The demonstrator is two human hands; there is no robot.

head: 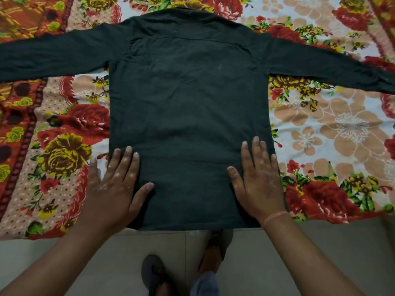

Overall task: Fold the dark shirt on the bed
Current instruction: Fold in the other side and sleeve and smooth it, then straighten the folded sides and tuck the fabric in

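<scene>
The light is soft, even and rather dim, with no hard shadows anywhere on the bed (320, 129), though its floral print keeps saturated reds and yellows. The dark shirt (188, 99) swallows most detail. It reads as a near-black green mass where only faint creases and a seam across the shoulders show. Pale highlights sit on the knuckles of the left hand (115, 184) and right hand (258, 180) (the light seems to fall from above), and both hands throw almost no shadow. Wide-angle distortion bows the sleeves (53, 56) downward toward the frame edges. The top left corner is smeared with blur. The floor (299, 253) looks grey, dull and slightly soft.
</scene>
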